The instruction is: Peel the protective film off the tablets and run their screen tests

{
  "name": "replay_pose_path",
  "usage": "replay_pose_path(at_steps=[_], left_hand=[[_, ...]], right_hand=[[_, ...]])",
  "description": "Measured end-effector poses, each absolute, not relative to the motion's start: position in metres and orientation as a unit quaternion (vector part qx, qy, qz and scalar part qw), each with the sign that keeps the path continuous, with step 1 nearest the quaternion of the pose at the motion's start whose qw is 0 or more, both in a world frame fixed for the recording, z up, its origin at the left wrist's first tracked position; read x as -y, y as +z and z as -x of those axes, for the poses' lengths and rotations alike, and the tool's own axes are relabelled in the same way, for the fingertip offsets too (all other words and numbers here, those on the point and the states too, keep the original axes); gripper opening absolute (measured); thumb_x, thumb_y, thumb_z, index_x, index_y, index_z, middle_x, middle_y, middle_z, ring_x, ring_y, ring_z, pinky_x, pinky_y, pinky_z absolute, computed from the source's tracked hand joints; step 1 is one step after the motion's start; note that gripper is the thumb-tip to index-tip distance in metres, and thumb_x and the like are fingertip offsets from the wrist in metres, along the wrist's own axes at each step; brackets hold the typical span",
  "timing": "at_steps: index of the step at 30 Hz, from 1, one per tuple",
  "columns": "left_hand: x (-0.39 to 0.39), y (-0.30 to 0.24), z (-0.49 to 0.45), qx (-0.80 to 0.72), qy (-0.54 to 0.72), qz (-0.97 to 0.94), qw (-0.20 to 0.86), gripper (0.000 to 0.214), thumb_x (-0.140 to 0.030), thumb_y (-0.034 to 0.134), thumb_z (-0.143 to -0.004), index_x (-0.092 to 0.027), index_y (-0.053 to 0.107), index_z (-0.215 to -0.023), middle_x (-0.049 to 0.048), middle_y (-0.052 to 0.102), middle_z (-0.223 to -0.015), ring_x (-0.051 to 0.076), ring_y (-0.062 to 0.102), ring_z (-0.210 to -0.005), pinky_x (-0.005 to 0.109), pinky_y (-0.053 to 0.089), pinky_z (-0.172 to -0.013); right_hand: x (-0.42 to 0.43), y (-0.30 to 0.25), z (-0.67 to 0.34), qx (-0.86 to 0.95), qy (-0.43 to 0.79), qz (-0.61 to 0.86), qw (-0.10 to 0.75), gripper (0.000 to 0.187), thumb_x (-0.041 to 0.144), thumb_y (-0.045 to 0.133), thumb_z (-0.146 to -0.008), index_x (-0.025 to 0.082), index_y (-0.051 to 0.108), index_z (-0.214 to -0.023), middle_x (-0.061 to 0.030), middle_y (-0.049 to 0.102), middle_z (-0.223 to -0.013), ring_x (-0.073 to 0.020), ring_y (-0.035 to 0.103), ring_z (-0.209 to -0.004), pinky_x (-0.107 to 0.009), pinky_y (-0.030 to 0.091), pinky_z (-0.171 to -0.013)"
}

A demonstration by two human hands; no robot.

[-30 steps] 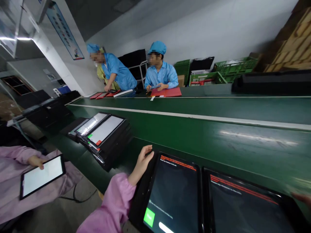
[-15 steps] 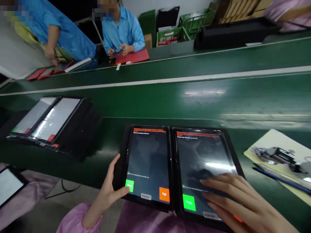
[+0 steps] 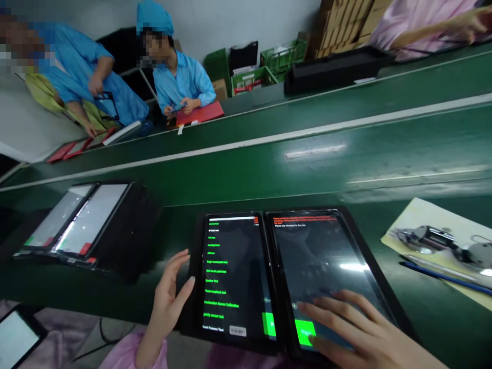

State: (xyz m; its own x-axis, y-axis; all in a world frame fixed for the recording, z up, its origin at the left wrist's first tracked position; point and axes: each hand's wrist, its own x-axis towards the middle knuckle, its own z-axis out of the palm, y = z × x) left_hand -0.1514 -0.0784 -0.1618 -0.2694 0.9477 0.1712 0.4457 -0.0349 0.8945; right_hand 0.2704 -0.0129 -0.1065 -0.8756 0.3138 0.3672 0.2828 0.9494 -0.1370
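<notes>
Two tablets lie side by side in a black tray (image 3: 191, 307) at the near edge of the green bench. On the left tablet (image 3: 234, 279) a list of green test lines slides across the dark screen. My left hand (image 3: 171, 297) is just left of it, thumb and fingers apart, holding nothing. The right tablet (image 3: 319, 256) shows red and white text at the top and a green button below. Over its lower part my right hand (image 3: 353, 328) is spread, the thumb at the green button; no object is in it.
At left, two white-screened tablets (image 3: 92, 218) lie on a black stack. Yellow paper (image 3: 415, 220) with metal parts and pens (image 3: 442, 277) lies at right. Across the bench, a person in blue (image 3: 184, 82) handles a small item over a red sheet (image 3: 207, 111).
The left tablet's screen has switched from the prompt to a sliding list. My left thumb has come off that screen. My right hand has shifted left, its thumb now at the green button.
</notes>
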Motion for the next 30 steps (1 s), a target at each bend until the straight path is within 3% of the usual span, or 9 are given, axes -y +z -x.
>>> replay_pose_path(at_steps=[3, 6, 10, 15, 22, 30], left_hand=[[0.028, -0.137, 0.147, -0.636, 0.360, -0.662, 0.165, 0.034, -0.043, 0.062, -0.104, -0.035, 0.065, -0.136, 0.0081, 0.056, -0.154, 0.029, 0.052, -0.147, 0.055, 0.042, -0.125], [-0.025, -0.120, 0.135, -0.632, 0.254, -0.725, 0.099, 0.038, -0.046, 0.054, -0.107, -0.035, 0.065, -0.142, 0.0098, 0.051, -0.161, 0.034, 0.046, -0.151, 0.071, 0.028, -0.127], [-0.050, -0.115, 0.122, -0.631, 0.212, -0.742, 0.081, 0.035, -0.044, 0.055, -0.107, -0.038, 0.069, -0.139, 0.0083, 0.047, -0.166, 0.040, 0.036, -0.156, 0.085, 0.013, -0.122], [-0.017, -0.114, 0.126, -0.610, 0.196, -0.765, 0.074, 0.029, -0.038, 0.052, -0.109, -0.040, 0.079, -0.119, 0.0021, 0.060, -0.155, 0.035, 0.041, -0.154, 0.081, 0.013, -0.125], [-0.027, -0.114, 0.129, -0.621, 0.239, -0.741, 0.083, 0.029, -0.044, 0.060, -0.104, -0.040, 0.075, -0.128, 0.0064, 0.063, -0.152, 0.037, 0.045, -0.150, 0.082, 0.008, -0.124], [-0.031, -0.114, 0.122, -0.618, 0.211, -0.751, 0.102, 0.031, -0.042, 0.062, -0.104, -0.042, 0.073, -0.133, 0.0070, 0.057, -0.157, 0.038, 0.042, -0.153, 0.084, 0.006, -0.123]], right_hand=[[-0.025, -0.096, -0.260, 0.953, 0.031, 0.208, 0.217, 0.022, 0.038, 0.058, -0.108, 0.028, 0.076, -0.116, -0.0062, 0.069, -0.139, -0.0270, 0.067, -0.116, -0.045, 0.053, -0.094], [-0.074, -0.100, -0.245, 0.921, -0.024, 0.318, 0.223, 0.035, 0.039, 0.045, -0.112, 0.027, 0.074, -0.128, -0.0129, 0.066, -0.143, -0.0346, 0.066, -0.118, -0.053, 0.054, -0.090], [-0.107, -0.113, -0.235, 0.904, -0.057, 0.381, 0.185, 0.037, 0.041, 0.050, -0.110, 0.022, 0.076, -0.128, -0.0181, 0.060, -0.150, -0.0444, 0.061, -0.126, -0.062, 0.054, -0.088], [-0.089, -0.107, -0.245, 0.918, -0.025, 0.340, 0.200, 0.040, 0.046, 0.044, -0.112, 0.031, 0.082, -0.106, -0.0072, 0.069, -0.139, -0.0340, 0.064, -0.123, -0.055, 0.055, -0.092], [-0.101, -0.108, -0.242, 0.901, 0.006, 0.383, 0.205, 0.037, 0.037, 0.045, -0.110, 0.026, 0.080, -0.118, -0.0143, 0.068, -0.140, -0.0381, 0.065, -0.119, -0.057, 0.054, -0.087], [-0.110, -0.120, -0.242, 0.914, -0.016, 0.347, 0.208, 0.036, 0.038, 0.047, -0.107, 0.033, 0.082, -0.112, -0.0103, 0.072, -0.134, -0.0392, 0.068, -0.116, -0.057, 0.056, -0.081]])
